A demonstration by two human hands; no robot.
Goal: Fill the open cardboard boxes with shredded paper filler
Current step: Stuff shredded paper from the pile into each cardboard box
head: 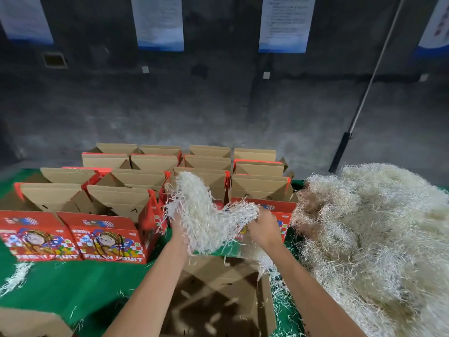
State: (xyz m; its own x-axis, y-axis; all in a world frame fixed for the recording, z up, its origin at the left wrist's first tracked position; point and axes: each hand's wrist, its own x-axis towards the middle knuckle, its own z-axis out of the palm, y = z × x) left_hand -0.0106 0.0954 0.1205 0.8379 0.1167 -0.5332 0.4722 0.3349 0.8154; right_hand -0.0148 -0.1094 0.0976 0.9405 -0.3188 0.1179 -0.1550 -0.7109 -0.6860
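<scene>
Two bare hands hold a clump of shredded paper [206, 222] above an open cardboard box [218, 295] on a green table [73, 283]. The right hand [263, 229] grips it with curled fingers; the left hand [178, 227] is mostly buried, finger state unclear. A large filler pile [369, 239] lies right.

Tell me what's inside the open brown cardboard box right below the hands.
The open brown cardboard box holds mostly bare folded bottom flaps with a few loose white paper shreds. Its near end runs out of frame, and the forearms cover part of it.
</scene>
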